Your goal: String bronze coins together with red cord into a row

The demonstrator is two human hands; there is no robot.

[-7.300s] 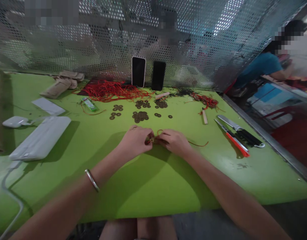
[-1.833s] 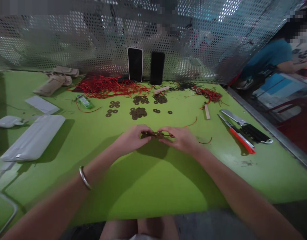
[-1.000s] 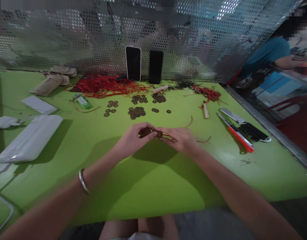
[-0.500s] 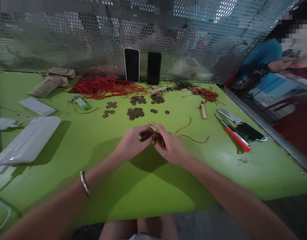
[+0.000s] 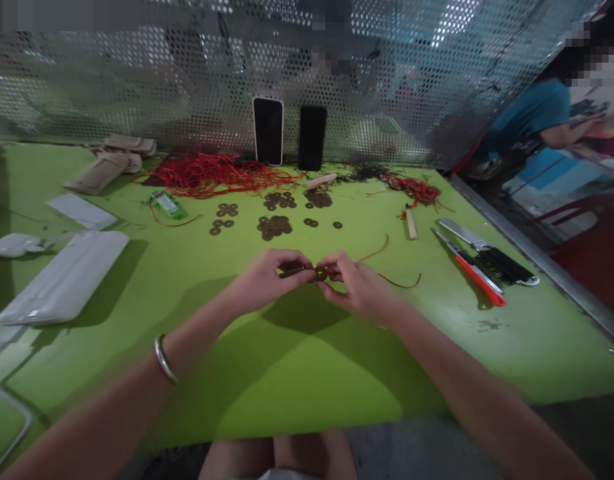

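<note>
My left hand (image 5: 261,280) pinches dark brass holed coins (image 5: 321,273) between thumb and fingers above the green table. From the other side, the thumb and fingertips of my right hand (image 5: 361,287) close on the coin at the edge. A thin reddish cord (image 5: 405,286) trails out behind my right hand onto the table; its path between the fingers is hidden. Beyond my hands lies a heap of holed coins (image 5: 275,227), with smaller groups around it and a single coin (image 5: 337,225) to the right.
A red cord bundle (image 5: 211,175) lies at the back before two upright phones (image 5: 269,131). Scissors (image 5: 469,267) and a black-handled blade (image 5: 487,253) are at right. A white power bank (image 5: 67,277) lies left. Beyond the mesh panel (image 5: 187,80), another person (image 5: 531,113) sits.
My right hand has shifted slightly right and its fingers have drawn back from my left, so the coin between them now shows. The view has moved a little.
</note>
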